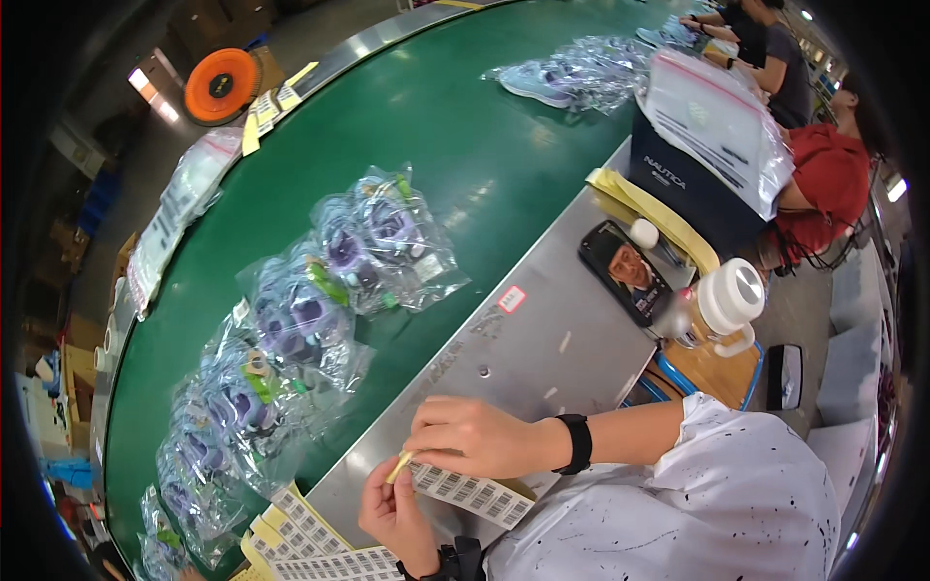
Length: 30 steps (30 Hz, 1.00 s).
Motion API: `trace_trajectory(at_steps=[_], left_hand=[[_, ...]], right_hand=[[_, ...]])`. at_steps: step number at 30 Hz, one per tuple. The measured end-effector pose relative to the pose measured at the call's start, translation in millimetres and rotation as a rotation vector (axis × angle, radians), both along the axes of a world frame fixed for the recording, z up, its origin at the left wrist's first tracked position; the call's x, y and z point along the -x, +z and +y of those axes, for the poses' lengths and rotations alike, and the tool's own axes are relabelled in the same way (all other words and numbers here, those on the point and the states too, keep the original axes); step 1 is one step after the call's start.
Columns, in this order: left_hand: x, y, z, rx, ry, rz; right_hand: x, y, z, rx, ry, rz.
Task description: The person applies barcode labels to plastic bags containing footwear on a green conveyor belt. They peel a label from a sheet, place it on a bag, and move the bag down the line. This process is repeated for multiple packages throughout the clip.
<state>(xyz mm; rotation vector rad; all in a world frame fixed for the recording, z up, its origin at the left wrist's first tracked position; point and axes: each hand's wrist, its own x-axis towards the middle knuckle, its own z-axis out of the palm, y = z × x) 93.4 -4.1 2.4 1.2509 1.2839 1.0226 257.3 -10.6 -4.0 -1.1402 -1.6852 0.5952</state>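
Your left hand pinches a curled yellow piece at the left end of the barcode label strip, thumb and finger closed together; your right hand closes on that same end from the far side. The strip is near you, over the metal ledge, right of the loose label sheets and bagged shoes. Pinching lightly and supporting the strip's right end should help avoid creased labels.
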Motion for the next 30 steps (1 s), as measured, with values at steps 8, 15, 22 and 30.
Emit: trace_trajectory(at_steps=[8,15,22,30], left_hand=[[-18,3,1,0.081,-0.189,-0.021],[-11,-25,6,0.118,-0.192,-0.097],[-14,-38,3,0.143,-0.168,-0.098],[-19,-42,2,0.085,-0.105,-0.082]], right_hand=[[-14,6,-12,-0.145,-0.168,-0.098],[-97,24,-54,0.042,-0.726,-0.259],[-179,-4,-105,0.217,-0.997,-0.423],[-163,22,-4,0.398,-0.489,0.196]])
